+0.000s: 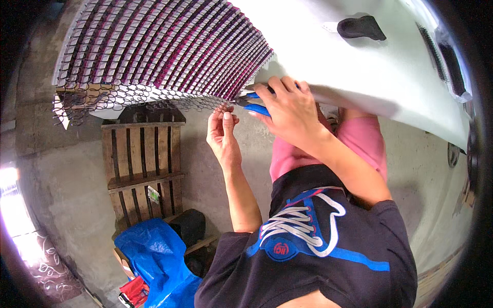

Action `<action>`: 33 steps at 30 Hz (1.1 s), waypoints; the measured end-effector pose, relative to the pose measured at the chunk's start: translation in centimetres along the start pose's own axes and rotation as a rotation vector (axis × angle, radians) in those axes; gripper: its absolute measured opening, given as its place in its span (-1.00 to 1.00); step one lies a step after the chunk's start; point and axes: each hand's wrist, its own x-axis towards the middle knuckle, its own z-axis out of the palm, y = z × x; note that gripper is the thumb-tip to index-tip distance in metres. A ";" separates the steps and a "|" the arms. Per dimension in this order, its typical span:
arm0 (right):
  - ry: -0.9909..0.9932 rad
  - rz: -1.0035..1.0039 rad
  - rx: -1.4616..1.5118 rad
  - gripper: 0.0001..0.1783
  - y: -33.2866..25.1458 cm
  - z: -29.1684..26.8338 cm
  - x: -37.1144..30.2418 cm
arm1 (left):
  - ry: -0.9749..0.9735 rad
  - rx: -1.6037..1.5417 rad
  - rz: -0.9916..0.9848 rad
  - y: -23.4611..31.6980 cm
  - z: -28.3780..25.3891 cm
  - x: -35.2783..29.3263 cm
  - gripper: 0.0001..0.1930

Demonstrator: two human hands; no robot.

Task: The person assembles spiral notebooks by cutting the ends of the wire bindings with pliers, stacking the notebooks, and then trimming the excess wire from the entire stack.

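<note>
My right hand [292, 110] is closed around a pair of pliers with blue handles [258, 109]. Its metal jaws point left, at the near right corner of a panel of dark wire mesh [149, 97]. Rows of purple and white strips [159, 41] cover most of that panel, while bare wire loops stick out along the near edge. Just below the jaws, my left hand [224, 133] has its thumb and fingers pinched together at the edge of the wire loops. What exactly lies between these fingertips is small and partly hidden.
The panel rests on a white work surface [318, 61] that extends right, with a black object [362, 27] on it. Below left, a wooden slatted pallet [144, 169] leans near a blue plastic sheet [154, 256] and a dark rounded object [189, 226]. Concrete floor surrounds them.
</note>
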 end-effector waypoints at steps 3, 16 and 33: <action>-0.005 -0.006 0.019 -0.56 -0.1 0.1 0.1 | 0.027 0.059 0.023 0.0 0.3 -0.2 -0.79; -0.007 -0.037 0.052 -0.63 0.4 0.2 0.7 | 0.020 0.028 0.025 -0.3 -0.1 0.1 -0.77; 0.019 -0.044 -0.040 -0.65 0.5 -0.1 -0.1 | -0.023 -0.711 -0.341 -0.2 0.2 -0.1 -0.77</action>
